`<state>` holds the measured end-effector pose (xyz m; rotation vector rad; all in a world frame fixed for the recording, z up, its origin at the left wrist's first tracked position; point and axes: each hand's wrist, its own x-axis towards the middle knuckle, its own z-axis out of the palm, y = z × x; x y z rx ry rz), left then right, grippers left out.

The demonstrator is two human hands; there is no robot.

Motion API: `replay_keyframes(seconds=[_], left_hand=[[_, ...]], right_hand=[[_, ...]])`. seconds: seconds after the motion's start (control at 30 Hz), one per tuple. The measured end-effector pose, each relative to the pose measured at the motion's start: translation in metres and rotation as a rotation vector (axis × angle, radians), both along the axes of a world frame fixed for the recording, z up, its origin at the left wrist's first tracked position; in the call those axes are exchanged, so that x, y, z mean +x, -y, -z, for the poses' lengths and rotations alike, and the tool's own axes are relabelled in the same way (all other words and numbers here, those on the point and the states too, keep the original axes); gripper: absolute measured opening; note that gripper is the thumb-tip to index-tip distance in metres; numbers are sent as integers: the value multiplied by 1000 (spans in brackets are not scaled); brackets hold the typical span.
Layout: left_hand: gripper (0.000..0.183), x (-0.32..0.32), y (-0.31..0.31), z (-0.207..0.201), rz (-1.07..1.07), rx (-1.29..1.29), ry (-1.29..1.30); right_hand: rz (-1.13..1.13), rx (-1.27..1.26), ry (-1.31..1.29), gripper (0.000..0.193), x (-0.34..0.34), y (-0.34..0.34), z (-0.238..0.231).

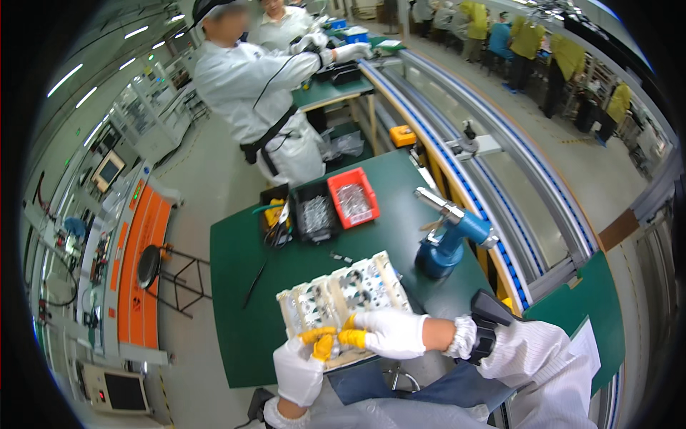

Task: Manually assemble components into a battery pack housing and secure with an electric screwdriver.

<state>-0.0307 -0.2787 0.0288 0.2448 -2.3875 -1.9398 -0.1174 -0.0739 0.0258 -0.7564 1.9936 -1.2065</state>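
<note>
A cream-coloured moulded housing (314, 303) with several small metal and dark parts inside lies in front of me. My left hand (304, 365), in a white glove with yellow fingertips, is closed at the housing's near edge. From the right my right hand (389, 334), gloved the same way, reaches over the housing with its fingertips pinched close to the left ones. A small greyish piece shows between the fingers, but it is mostly covered. Right of the housing stands a blue pneumatic rivet gun (443, 250), upright on its round base.
At the table's far side are a red bin (372, 187) and a black bin (299, 214) of small metal pieces, beside a box of hand tools (277, 219). A thin black tool (254, 284) lies left. Conveyor rails (457, 179) run along the right. A co-worker (250, 93) stands beyond.
</note>
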Motion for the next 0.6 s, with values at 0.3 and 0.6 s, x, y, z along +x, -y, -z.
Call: replay_keyframes(seconds=[0.3, 0.6], left_hand=[[20, 1, 67, 96, -20, 806, 339], [23, 11, 15, -49, 4, -72, 78]], right_hand=[[178, -485, 45, 27, 5, 6, -1], [-41, 16, -293, 20, -3, 22, -34]])
